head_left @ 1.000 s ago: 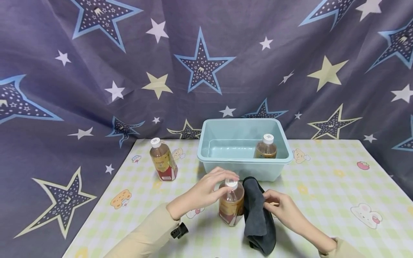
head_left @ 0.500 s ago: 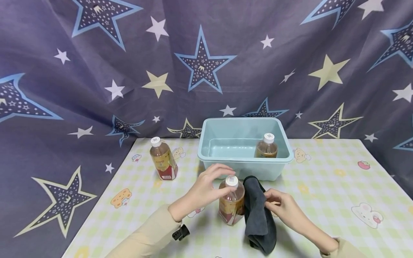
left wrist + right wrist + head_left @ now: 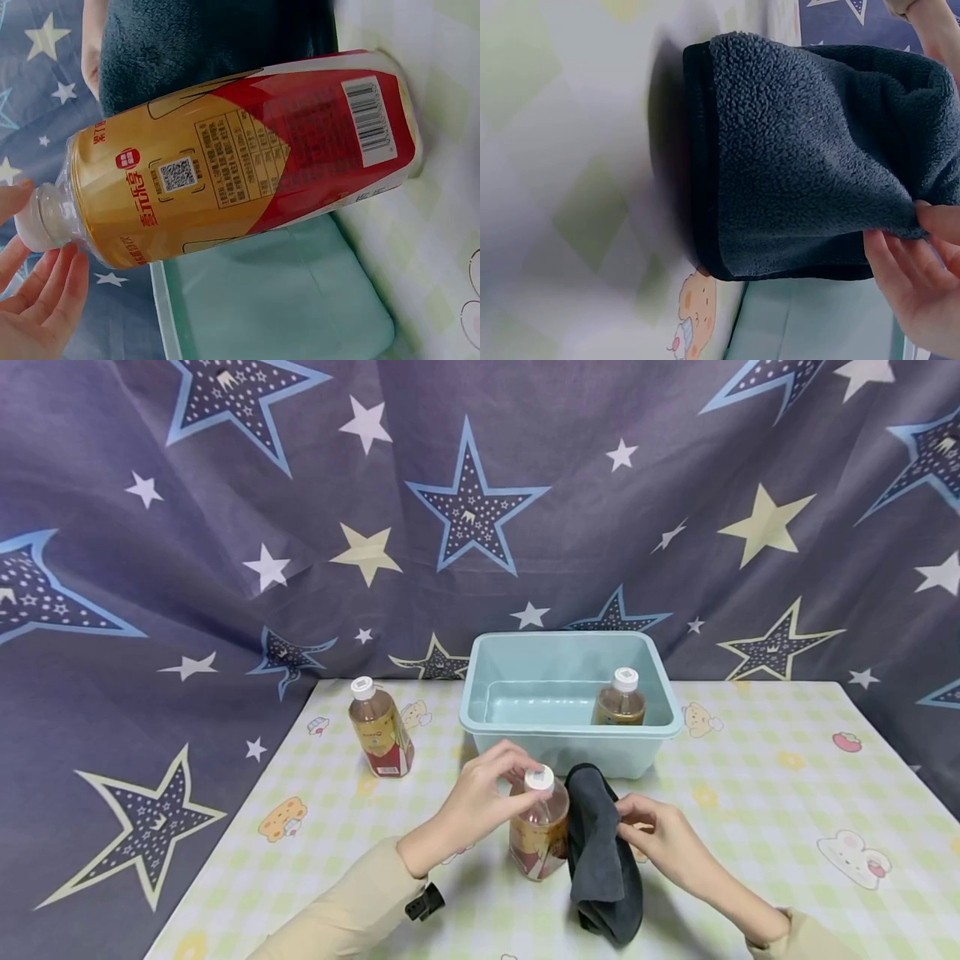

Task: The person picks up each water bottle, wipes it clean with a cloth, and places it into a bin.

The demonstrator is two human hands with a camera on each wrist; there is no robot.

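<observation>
In front of the bin stands a drink bottle (image 3: 539,847) with a white cap and a yellow and red label. My left hand (image 3: 474,800) holds it at the cap (image 3: 37,220), thumb on one side and fingers on the other, as the left wrist view shows. Against the bottle's right side hangs a dark grey fleecy cloth (image 3: 600,856), its lower end near the tabletop. With thumb and fingertips, my right hand (image 3: 666,837) pinches the cloth's edge. The right wrist view shows the cloth (image 3: 787,150) folded over, hiding the bottle there.
A light blue bin (image 3: 562,746) stands at the back with a similar bottle (image 3: 620,702) upright in its right part. Another such bottle (image 3: 381,731) stands on the checked tablecloth (image 3: 757,810) at back left. A starry curtain (image 3: 420,602) hangs behind the table.
My left fingers lifted a little off the cap half a second ago and now close round it again. The right hand and cloth stay nearly still.
</observation>
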